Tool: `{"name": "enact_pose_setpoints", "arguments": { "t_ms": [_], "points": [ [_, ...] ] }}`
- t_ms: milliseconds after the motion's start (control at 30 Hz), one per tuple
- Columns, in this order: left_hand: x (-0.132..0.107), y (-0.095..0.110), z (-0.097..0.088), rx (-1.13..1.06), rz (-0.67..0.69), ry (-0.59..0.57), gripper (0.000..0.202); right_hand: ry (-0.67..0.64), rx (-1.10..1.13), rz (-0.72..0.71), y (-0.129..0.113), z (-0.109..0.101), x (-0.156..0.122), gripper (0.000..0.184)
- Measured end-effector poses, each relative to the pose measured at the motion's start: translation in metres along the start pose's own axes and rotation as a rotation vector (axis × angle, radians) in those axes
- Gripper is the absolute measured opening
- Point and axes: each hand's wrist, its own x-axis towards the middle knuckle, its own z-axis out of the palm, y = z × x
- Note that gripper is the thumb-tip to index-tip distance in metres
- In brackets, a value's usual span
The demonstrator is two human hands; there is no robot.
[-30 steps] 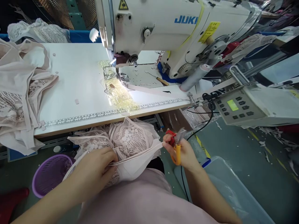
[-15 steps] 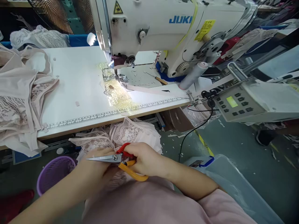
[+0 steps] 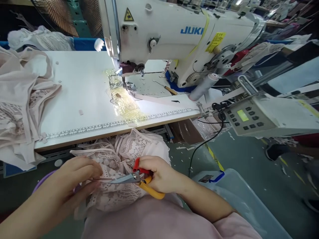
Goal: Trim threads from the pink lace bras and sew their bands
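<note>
A pale pink lace bra [image 3: 112, 159] lies across my lap, below the table's front edge. My left hand [image 3: 79, 177] pinches a thin strip at the bra's left side between thumb and fingers. In my right hand [image 3: 160, 172] is a pair of scissors [image 3: 127, 179] with one red and one orange handle, my fingers around the grips. Their blades point left, lie close together over the lace, and their tip is near the strip by my left fingertips.
A white sewing machine [image 3: 169, 33] stands on the white table [image 3: 77, 83]. More pale garments [image 3: 17, 96] are heaped at the table's left. A control box [image 3: 251, 116] juts out at right, above a clear plastic bin [image 3: 239, 199]. A purple basket [image 3: 42, 182] is partly hidden behind my left arm.
My left hand has moved left, away from the scissors, and now pinches a strip. The scissors have shifted slightly right and down, over the lace. More of the bra shows.
</note>
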Motion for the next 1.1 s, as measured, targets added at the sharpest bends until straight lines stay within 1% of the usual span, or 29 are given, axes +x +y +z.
{"name": "enact_pose_setpoints", "arguments": {
  "t_ms": [67,133,233,367,467,533,633,700,767,900,1000,1100],
  "points": [
    [-0.006,0.004,0.002,-0.068,-0.093,0.029,0.02,-0.004,-0.036,0.026,-0.004,0.0,-0.002,0.015],
    [-0.011,0.004,0.006,-0.117,-0.143,0.008,0.019,-0.008,-0.061,0.04,-0.006,0.0,-0.005,0.015],
    [-0.014,-0.002,0.011,-0.221,-0.203,-0.029,0.015,-0.023,-0.077,0.042,-0.008,0.001,-0.008,0.016],
    [-0.012,-0.009,0.016,-0.368,-0.278,0.021,0.01,-0.034,-0.061,0.063,-0.009,0.001,-0.01,0.015],
    [-0.01,-0.009,0.019,-0.403,-0.286,0.087,0.009,-0.037,-0.053,0.099,-0.009,0.001,-0.01,0.014],
    [-0.01,-0.007,0.022,-0.391,-0.271,0.169,0.009,-0.021,-0.085,0.111,-0.007,0.001,-0.01,0.017],
    [-0.012,-0.004,0.029,-0.317,-0.251,0.307,0.008,0.033,-0.139,0.094,-0.004,0.002,-0.011,0.024],
    [-0.013,-0.002,0.034,-0.264,-0.255,0.365,0.006,0.058,-0.154,0.085,-0.002,0.002,-0.012,0.024],
    [-0.013,0.0,0.038,-0.258,-0.272,0.369,0.009,0.071,-0.17,0.095,0.0,0.002,-0.013,0.022],
    [-0.012,0.004,0.043,-0.337,-0.297,0.372,0.016,0.098,-0.239,0.136,0.002,0.003,-0.019,0.022],
    [-0.01,0.006,0.045,-0.43,-0.253,0.428,0.021,0.11,-0.261,0.158,0.003,0.003,-0.021,0.022],
    [-0.01,0.005,0.045,-0.469,-0.231,0.44,0.016,0.113,-0.259,0.177,0.003,0.004,-0.022,0.021]
  ]
}}
